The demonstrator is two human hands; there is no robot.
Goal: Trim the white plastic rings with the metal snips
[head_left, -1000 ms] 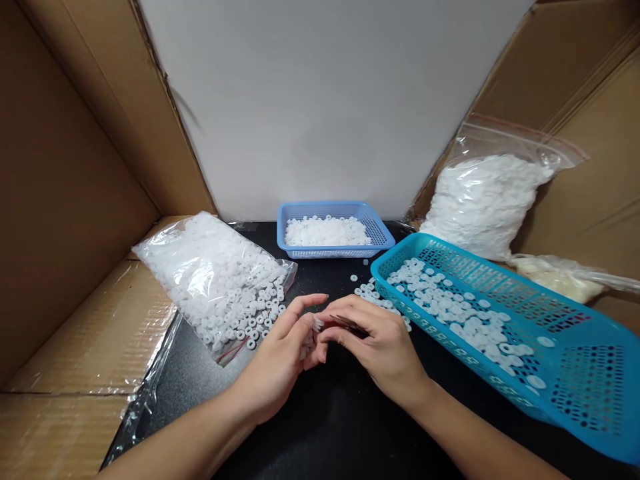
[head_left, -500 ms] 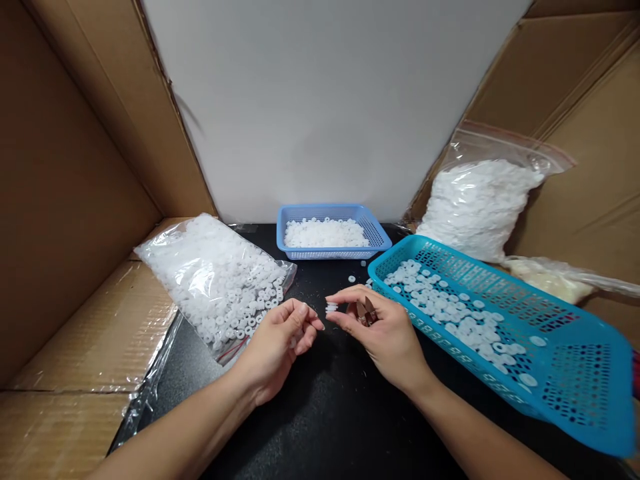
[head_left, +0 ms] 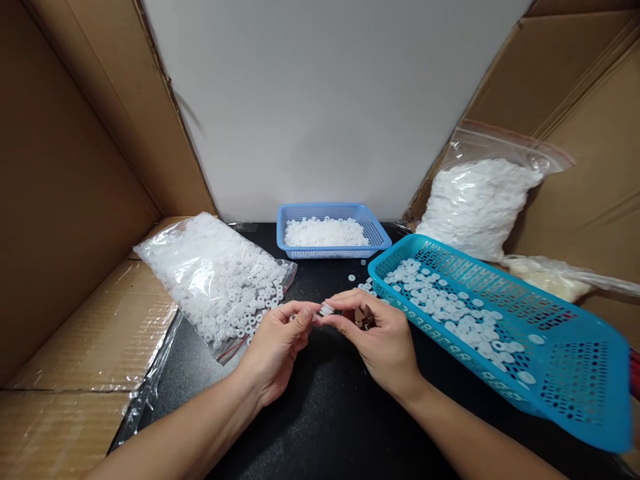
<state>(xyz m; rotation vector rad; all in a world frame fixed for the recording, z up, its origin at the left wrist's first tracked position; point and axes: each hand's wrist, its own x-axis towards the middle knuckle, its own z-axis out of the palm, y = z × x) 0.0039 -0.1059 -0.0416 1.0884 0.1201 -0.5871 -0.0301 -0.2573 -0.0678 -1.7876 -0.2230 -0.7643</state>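
Observation:
My left hand (head_left: pixel 277 343) and my right hand (head_left: pixel 383 340) meet over the black table (head_left: pixel 325 427). Between their fingertips sits a small stack of white plastic rings (head_left: pixel 327 309). My right hand pinches the stack with thumb and forefinger and also keeps a small dark tool (head_left: pixel 364 317) in its palm. My left hand's fingers are curled, with thumb and forefinger touching the stack's left end. An open clear bag of white rings (head_left: pixel 215 277) lies just left of my left hand. A turquoise basket (head_left: pixel 565 373) with loose white rings lies just right of my right hand.
A small blue basket (head_left: pixel 373 230) of white parts stands at the back centre. A full clear bag of white parts (head_left: pixel 480 203) leans at the back right, with another bag (head_left: pixel 550 280) beside it. Cardboard walls (head_left: pixel 75 187) close both sides. A few loose rings (head_left: pixel 365 285) lie on the table.
My hands parted, with the ring stack staying in my right hand. Now my left hand has come back and touches the stack again.

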